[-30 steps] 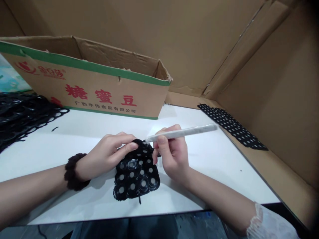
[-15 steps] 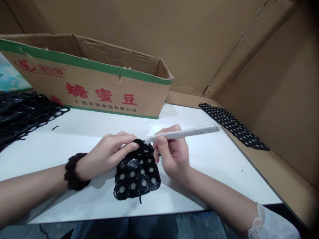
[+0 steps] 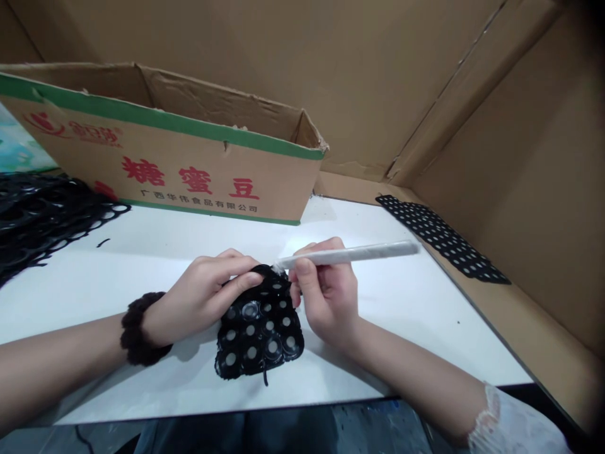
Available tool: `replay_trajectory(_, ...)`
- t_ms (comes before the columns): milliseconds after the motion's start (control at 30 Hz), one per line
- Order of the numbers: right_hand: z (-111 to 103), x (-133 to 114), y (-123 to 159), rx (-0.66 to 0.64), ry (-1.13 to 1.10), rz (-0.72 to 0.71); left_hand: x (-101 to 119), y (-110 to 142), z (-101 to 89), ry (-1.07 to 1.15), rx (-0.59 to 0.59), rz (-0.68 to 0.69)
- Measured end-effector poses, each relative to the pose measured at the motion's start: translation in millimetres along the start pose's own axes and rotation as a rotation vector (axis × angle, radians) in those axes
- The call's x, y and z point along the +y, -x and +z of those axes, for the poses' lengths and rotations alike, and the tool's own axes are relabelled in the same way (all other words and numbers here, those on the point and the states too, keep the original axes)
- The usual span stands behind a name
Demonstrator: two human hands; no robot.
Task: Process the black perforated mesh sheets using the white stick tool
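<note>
A black rubbery sheet (image 3: 259, 334) with rows of pale round dots lies on the white table, its far end bent up. My left hand (image 3: 215, 287) is closed on that far end, thumb on top. In my right hand (image 3: 326, 290) is a slim whitish stick (image 3: 359, 253), gripped like a pen. Its left tip meets the sheet's raised edge just beside my left thumb. Whether the tip is a blade or a point cannot be made out. Some of my right fingers are hidden behind the sheet's edge.
Behind my hands stands an open cardboard box (image 3: 189, 164) with a green rim and red characters. Black ring-edged strips (image 3: 42, 214) are heaped at the left. Another black dotted sheet (image 3: 439, 236) lies along the right cardboard edge. A small black scrap (image 3: 103, 243) rests on the table (image 3: 155, 243).
Hardly anything differs. The stick's far end has shifted slightly right and down, while both hands keep their hold at the same spot on the sheet.
</note>
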State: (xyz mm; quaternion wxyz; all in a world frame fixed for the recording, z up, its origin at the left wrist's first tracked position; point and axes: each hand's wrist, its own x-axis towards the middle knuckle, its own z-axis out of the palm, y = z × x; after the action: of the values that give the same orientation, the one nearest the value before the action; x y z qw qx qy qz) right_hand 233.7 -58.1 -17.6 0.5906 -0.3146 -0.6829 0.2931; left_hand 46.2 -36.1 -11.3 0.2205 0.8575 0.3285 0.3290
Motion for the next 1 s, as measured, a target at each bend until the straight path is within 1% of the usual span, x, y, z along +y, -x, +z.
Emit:
replay_trajectory(233,1.6,-3.1,-1.4,-0.065,0.026,0.003,2.7,-0.2,1.4,-0.029,0.010,0.012)
replay_trajectory(333,1.4,-2.2,-1.4,-0.019,0.016,-0.021,3.9,-0.6,0.1,-0.036,0.012,-0.015)
replay_trajectory(500,-0.5,-1.2,-2.0,0.054,-0.023,-0.024,1.1,-1.1,-2.4,-0.022,-0.011,-0.014)
replay_trajectory(667,-1.4,-1.9,-2.8,0.030,-0.004,-0.071,-0.9,-1.8,-1.4,-0.015,-0.001,-0.018)
replay_trajectory(1000,-2.3,-0.8,-1.4,0.001,0.018,-0.064,-1.3,-1.1,-0.7,-0.015,0.002,-0.009)
